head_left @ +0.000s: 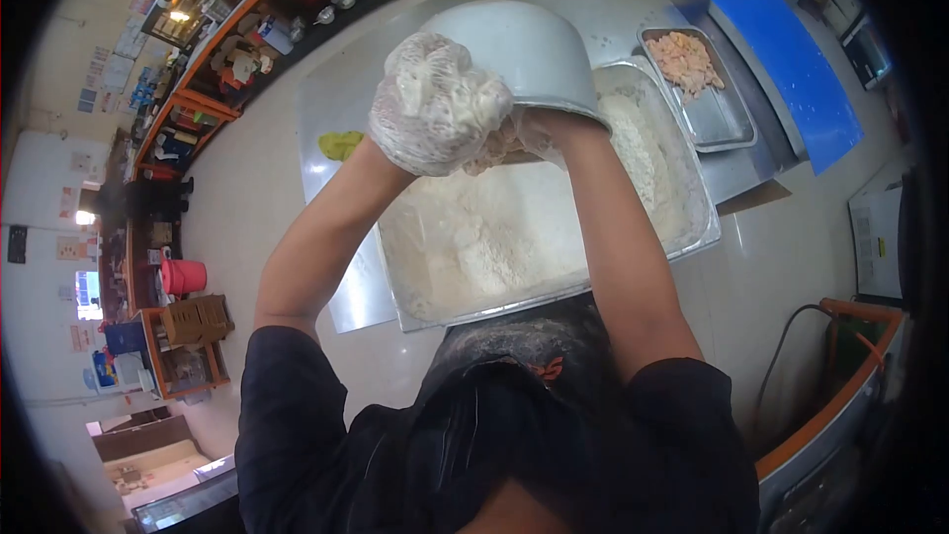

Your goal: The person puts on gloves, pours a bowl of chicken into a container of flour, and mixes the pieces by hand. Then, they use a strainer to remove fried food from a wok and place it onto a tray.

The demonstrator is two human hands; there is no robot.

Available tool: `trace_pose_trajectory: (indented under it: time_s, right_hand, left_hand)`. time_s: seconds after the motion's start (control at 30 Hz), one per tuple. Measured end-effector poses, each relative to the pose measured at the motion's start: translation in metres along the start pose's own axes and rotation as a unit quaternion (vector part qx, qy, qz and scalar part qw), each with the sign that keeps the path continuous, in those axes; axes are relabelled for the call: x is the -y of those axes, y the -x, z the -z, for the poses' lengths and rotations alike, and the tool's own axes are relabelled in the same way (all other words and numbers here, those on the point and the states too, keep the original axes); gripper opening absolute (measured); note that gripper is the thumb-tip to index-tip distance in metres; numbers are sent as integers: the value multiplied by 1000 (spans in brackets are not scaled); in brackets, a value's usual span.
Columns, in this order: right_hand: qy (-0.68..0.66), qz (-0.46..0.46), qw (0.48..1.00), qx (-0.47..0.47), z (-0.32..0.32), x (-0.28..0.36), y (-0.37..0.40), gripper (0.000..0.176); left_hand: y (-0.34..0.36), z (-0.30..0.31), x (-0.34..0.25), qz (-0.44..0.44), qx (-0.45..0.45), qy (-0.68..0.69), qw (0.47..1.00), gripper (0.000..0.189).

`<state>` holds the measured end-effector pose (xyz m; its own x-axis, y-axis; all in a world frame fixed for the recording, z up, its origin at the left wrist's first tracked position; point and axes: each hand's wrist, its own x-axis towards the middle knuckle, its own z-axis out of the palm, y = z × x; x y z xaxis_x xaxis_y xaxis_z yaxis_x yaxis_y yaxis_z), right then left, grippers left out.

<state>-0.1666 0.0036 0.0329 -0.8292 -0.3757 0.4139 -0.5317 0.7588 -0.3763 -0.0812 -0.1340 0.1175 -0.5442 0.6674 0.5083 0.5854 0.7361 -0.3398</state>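
Observation:
A large pale metal pot [529,44] is tipped over a tray of flour [390,282], with its mouth toward me. My left hand [435,104], in a glove thickly coated with white flour or batter, is closed at the pot's left side by the rim. Under the rim at the mouth is my right hand [539,133], in a clear glove; its fingers are mostly hidden. Between the two hands show some pale, wet pieces [489,153], perhaps coated meat. Loose flour [494,257] lies heaped in the tray below.
A steel tray [727,129] with chopped pale pink meat [684,61] stands at the right on the steel table [341,218]. Beside it is a blue board [781,49]. A yellow-green item [341,145] lies left of the flour tray. Shelves [188,99] line the left wall.

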Motion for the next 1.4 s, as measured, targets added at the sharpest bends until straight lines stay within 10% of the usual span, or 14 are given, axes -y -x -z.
trace_pose_trajectory:
  time_s: [0.4, 0.67, 0.87, 0.97, 1.03, 1.17, 1.27, 1.4]
  right_hand:
    - [1, -92, 993, 69, -46, -31, 29, 50]
    - [-292, -82, 813, 497, -21, 9, 84, 53]
    - [17, 128, 927, 352, 5, 19, 70, 50]
    - [226, 80, 951, 197, -67, -16, 57, 49]
    - [169, 208, 963, -32, -50, -25, 53, 45]
    - [109, 223, 907, 339, -36, 10, 35, 44]
    - [112, 313, 853, 402, -44, 34, 43, 39]
    - [-180, 182, 885, 389, -13, 24, 57, 43]
  left_hand:
    - [19, -20, -14, -6, -43, 128, 991, 35]
    - [28, -19, -19, -22, -14, 74, 997, 21]
    - [16, -11, -1, 64, -90, 74, 991, 16]
    - [-3, 10, 2, 119, -51, 26, 991, 12]
    - [-4, 5, 9, 157, -12, 16, 987, 18]
    - [-7, -19, 27, 282, 70, -43, 956, 14]
    - [-7, -21, 49, 407, 126, -75, 902, 20]
    - [41, -25, 85, 462, 96, -69, 879, 22]
